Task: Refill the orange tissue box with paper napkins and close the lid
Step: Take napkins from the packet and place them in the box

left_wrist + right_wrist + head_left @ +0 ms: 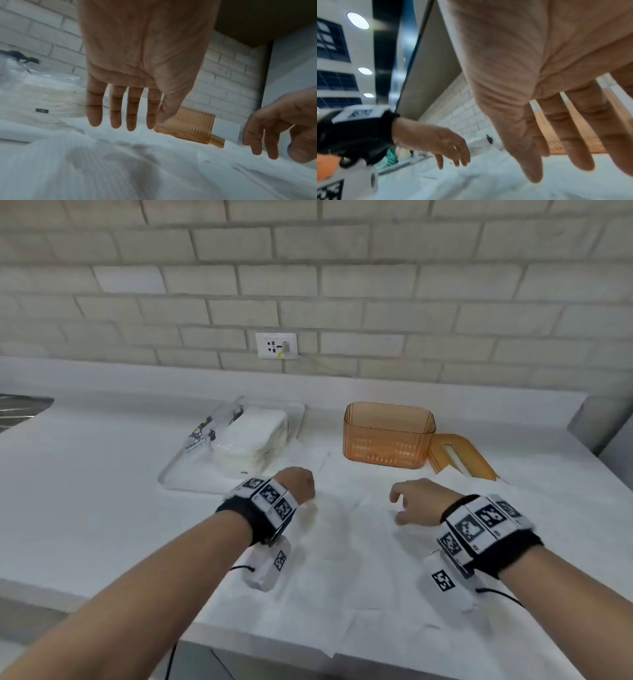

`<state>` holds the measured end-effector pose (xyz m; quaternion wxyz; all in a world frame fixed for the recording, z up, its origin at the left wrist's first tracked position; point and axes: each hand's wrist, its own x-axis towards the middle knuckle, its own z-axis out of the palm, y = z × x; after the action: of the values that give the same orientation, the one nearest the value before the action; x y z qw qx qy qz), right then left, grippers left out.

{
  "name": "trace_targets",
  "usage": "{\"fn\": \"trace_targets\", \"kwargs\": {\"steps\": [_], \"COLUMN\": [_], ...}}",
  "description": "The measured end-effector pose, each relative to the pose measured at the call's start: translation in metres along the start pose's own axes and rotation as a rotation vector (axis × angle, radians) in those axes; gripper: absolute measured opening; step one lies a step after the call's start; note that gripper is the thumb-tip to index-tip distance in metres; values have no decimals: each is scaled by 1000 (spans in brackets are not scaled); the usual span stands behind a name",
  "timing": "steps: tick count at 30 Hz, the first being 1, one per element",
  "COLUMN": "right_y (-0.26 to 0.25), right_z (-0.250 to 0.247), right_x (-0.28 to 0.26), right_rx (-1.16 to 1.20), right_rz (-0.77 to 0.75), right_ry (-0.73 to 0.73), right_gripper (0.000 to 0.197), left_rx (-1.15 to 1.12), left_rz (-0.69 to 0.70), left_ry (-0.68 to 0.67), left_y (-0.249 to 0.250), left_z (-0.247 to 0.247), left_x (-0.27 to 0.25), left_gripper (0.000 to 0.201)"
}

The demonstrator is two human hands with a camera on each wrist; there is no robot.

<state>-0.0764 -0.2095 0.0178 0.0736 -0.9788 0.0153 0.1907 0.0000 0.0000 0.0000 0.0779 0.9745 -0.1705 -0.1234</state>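
Both hands hover above white paper sheets (342,542) spread on the white surface (85,491). Left hand (298,484) palm down, fingers (132,115) straight and slightly spread, holding nothing. Right hand (416,501) palm down too, fingers (570,135) loosely extended, apart, nothing held. Neither hand clearly touches the sheets; contact cannot be told.

Orange box (388,436) stands upright at the back right of the surface, open on top, looks empty through its ribbed see-through walls. Lid (459,455) lies off the box, just beside its right side, leaning on the surface, slot visible.

Napkins (251,440), a white stack in a torn clear wrapper (209,433), sit on a clear tray (178,474) at back left, well apart from the box. Both hands are nearer the viewer than the box and napkins, between them sideways.

Behind: brick wall (308,285) with a socket (276,345).
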Motion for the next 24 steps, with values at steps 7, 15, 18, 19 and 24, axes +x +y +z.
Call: {"fn": "trace_targets", "kwargs": {"steps": [7,15,18,19,24], "right_y": [19,11,9,10,18], "right_z": [18,47,53,53,54], "right_x": [-6,-13,-12,-11,-9], "right_rx": [-50,42,78,107,213], "right_rz": [242,324,354,372,449], "right_ry": [-12,66,107,105,93], "right_gripper": [38,71,69,67,63], "left_rx": [96,176,185,178,194], "left_rz": [55,-7,-25,-31,-26], "left_ry": [-48,5,56,67,85], "left_y": [34,52,61,63,62], "left_z": [25,50,49,49,40], "left_x": [40,55,55,56,56], "left_gripper": [45,48,36,34,32]}}
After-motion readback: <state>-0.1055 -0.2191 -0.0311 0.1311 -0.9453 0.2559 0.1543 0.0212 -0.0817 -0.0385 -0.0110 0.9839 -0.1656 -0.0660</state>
